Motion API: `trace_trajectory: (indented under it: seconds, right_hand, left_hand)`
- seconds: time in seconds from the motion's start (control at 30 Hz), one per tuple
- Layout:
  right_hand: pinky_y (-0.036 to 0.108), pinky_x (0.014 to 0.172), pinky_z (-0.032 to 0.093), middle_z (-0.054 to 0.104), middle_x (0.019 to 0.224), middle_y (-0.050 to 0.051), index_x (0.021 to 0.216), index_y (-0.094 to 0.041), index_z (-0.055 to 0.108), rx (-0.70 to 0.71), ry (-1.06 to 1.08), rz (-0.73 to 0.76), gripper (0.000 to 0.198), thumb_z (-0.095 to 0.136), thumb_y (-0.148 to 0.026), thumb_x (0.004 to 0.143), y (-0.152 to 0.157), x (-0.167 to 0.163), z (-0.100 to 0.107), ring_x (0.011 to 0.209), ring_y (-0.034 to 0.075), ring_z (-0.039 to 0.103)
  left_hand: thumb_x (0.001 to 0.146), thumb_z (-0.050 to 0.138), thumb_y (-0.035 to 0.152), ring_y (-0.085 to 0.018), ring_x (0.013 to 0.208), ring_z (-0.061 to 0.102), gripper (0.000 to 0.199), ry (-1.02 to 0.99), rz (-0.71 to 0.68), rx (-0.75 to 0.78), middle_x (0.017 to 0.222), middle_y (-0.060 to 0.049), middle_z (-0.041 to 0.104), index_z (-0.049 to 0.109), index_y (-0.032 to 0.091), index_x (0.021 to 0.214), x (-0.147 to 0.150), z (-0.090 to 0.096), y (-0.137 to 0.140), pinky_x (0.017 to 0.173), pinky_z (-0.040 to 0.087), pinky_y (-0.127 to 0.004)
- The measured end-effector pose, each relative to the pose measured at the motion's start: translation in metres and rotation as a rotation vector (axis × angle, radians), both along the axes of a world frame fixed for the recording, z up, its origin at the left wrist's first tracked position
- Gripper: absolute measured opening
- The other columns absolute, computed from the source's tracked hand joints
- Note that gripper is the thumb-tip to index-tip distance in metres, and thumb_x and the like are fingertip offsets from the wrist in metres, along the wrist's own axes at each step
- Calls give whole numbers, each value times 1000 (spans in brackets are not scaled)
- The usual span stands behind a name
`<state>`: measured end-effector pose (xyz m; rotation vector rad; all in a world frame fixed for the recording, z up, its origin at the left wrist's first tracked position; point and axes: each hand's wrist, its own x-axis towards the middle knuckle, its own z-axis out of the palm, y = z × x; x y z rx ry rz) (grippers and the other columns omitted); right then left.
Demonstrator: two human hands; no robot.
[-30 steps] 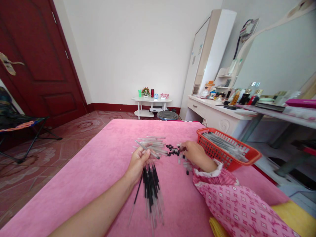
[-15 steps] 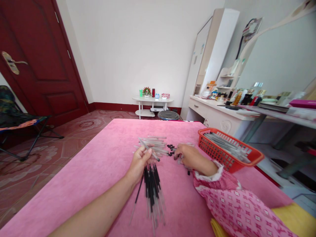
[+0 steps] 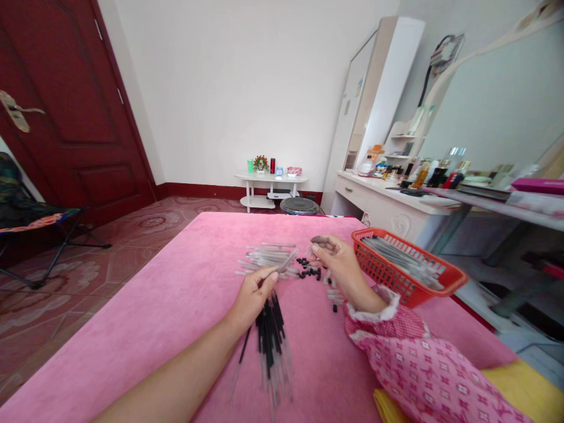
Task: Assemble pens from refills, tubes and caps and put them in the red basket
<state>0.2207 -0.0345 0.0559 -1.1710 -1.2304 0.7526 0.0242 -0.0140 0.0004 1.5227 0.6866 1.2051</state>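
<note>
Your orange-red plastic basket (image 3: 384, 271), set on the pink-covered tabletop (image 3: 145, 329), holds a heap of long grey translucent tubes (image 3: 403, 261), most lying along its length. It stands just beyond your right wrist.

Your left hand (image 3: 256, 294) grips a pen barrel (image 3: 288, 261) between thumb and fingers, above the near side of the loose barrels (image 3: 268, 256). Your right hand (image 3: 338, 263) is raised near the black plugs (image 3: 304, 274), fingers bent toward the thumb (whether they pinch anything, you cannot tell through the blur). The dark-and-clear refills (image 3: 269, 335) fan out nearer you, just below your left hand.

Half a second ago the pen barrel sloped down to your right; now its far end points up and right. Your right hand was then down among the small pieces; it has lifted, and more of the clear caps (image 3: 333, 295) show beneath it. The basket has stayed put.

To your left, an open stretch of pink cover runs to the tabletop's slanting edge; the far edge lies well beyond the loose barrels. On your right, the basket and a yellow cloth (image 3: 524, 385) narrow your room.
</note>
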Motion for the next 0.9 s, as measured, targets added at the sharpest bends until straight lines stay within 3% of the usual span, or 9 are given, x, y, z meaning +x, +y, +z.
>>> trace_trajectory:
  seconds: [0.07, 0.17, 0.47, 0.7, 0.8, 0.9]
  right_hand:
    - [27, 60, 54, 62, 75, 2, 91, -15, 58, -1, 145, 7, 32, 69, -33, 66, -1, -3, 2, 63, 14, 64]
    - [26, 61, 54, 64, 73, 2, 87, -15, 59, 2, 235, 30, 34, 73, -34, 63, -2, -6, -1, 66, 15, 66]
    - [28, 58, 55, 67, 72, 5, 85, -15, 62, -19, 181, 65, 39, 75, -42, 60, -4, -11, -3, 64, 18, 66]
    - [24, 52, 51, 66, 66, 2, 84, -14, 62, -38, -5, 170, 28, 70, -34, 66, -3, -12, -3, 56, 14, 63]
    - [21, 47, 47, 63, 59, 0, 77, -14, 61, -23, -46, 186, 21, 69, -31, 66, -4, -13, -2, 47, 11, 58]
    - [20, 44, 45, 62, 56, -1, 74, -13, 61, -38, -9, 174, 19, 69, -28, 65, -7, -15, -2, 44, 10, 55]
  left_hand:
    - [81, 55, 35, -21, 89, 62, 31, 81, 6, 107, 92, -6, 70, 69, 15, 101, -1, 0, 1, 85, 45, -33]
    - [85, 51, 33, -21, 99, 60, 31, 132, -7, 176, 104, -7, 68, 68, 15, 104, -2, -2, 4, 93, 40, -34]
    - [85, 51, 33, -21, 98, 61, 31, 124, -8, 153, 101, -6, 70, 68, 15, 103, -2, -2, 4, 93, 40, -34]
    - [84, 52, 35, -22, 90, 63, 29, 109, -46, 92, 83, -5, 71, 71, 14, 94, -2, 4, 2, 86, 46, -36]
    - [83, 55, 29, -21, 88, 63, 24, 132, 9, 188, 87, -6, 71, 71, 16, 94, -1, 4, 1, 84, 47, -33]
    - [83, 54, 24, -18, 77, 62, 21, 230, 145, 390, 82, -7, 69, 71, 17, 93, -3, 4, -2, 72, 48, -29]
